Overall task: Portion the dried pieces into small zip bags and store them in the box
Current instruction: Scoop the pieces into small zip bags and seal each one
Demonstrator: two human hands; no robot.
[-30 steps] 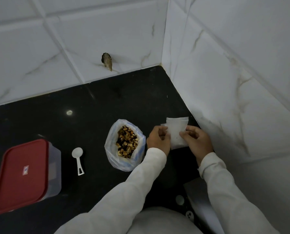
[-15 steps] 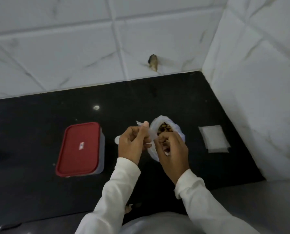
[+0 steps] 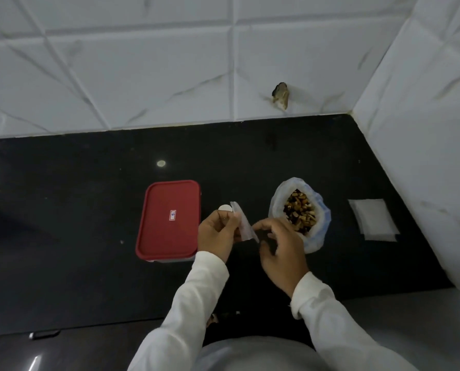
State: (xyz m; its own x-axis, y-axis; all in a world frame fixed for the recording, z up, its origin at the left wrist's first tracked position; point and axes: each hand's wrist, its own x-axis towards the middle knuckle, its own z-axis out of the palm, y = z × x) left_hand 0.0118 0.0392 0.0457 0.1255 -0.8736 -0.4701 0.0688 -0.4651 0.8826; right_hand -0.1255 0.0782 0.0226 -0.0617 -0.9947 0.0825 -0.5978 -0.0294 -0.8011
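My left hand [image 3: 218,235] pinches a small clear zip bag [image 3: 243,226] above the black counter. My right hand [image 3: 279,247] is beside it with curled fingers touching the bag's lower edge. Just right of my hands stands an open plastic bag of brown dried pieces [image 3: 301,210]. A clear box with a shut red lid [image 3: 170,219] sits to the left. A white spoon [image 3: 225,208] lies behind my left hand, mostly hidden. A stack of empty zip bags [image 3: 373,220] lies flat at the right.
The black counter [image 3: 76,223] ends at white tiled walls behind [image 3: 143,76] and on the right [image 3: 432,129]. A chipped hole [image 3: 281,95] marks the back wall. The counter's front edge runs below my forearms.
Both hands lifted one zip bag off the stack at the right and carried it left, between the box and the bag of pieces. The view swung right and pulled back.
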